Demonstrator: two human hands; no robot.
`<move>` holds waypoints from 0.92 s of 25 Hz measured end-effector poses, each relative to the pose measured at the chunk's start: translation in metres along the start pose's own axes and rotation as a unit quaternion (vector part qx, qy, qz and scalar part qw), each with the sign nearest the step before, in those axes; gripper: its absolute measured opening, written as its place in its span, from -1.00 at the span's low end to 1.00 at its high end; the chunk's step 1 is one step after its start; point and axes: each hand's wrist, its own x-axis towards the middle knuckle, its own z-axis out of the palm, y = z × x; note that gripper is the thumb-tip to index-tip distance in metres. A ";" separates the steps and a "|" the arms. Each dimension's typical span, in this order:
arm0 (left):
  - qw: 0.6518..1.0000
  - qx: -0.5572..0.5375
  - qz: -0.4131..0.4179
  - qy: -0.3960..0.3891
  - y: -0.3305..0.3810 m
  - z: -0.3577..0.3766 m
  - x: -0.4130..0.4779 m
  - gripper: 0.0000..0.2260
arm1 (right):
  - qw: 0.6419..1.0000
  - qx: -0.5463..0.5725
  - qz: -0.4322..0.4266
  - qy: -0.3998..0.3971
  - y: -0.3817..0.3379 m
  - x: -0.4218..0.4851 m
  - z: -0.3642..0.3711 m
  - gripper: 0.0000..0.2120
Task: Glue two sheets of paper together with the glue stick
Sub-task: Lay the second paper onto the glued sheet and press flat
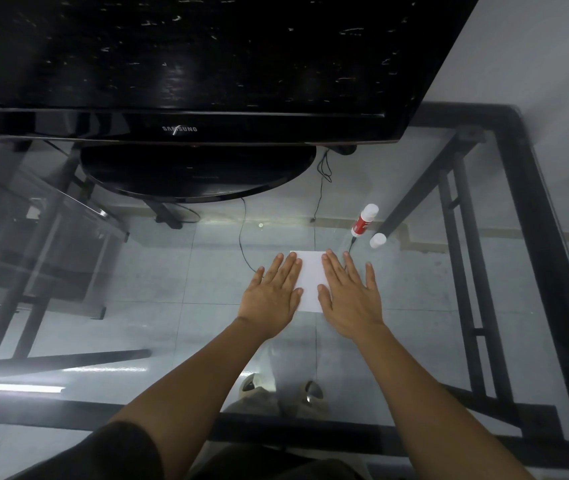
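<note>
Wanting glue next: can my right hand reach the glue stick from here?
Probably yes: the glue stick stands just beyond the right hand, nothing standing between them, only a white cap beside it.

One readable text: "SAMSUNG", pale grey capitals, a logo centred on the lower bezel of the black TV, on the far side of the worktop. A light streak cuts across the middle letters. The TV base, just nearer than the logo, has a faint line of print, too dim to read. The glue stick, right of centre, has a red label with white marks, too small to read.
</note>
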 end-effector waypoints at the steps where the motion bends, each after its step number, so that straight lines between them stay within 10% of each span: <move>1: 1.000 -0.001 0.001 0.000 -0.001 0.000 0.000 -0.49 | 1.000 0.001 0.013 0.006 -0.003 0.000 0.000 -0.43; 23: 0.991 0.045 0.119 -0.026 -0.031 -0.013 0.009 -0.54 | 0.992 0.065 -0.037 -0.098 0.019 0.009 -0.005 -0.23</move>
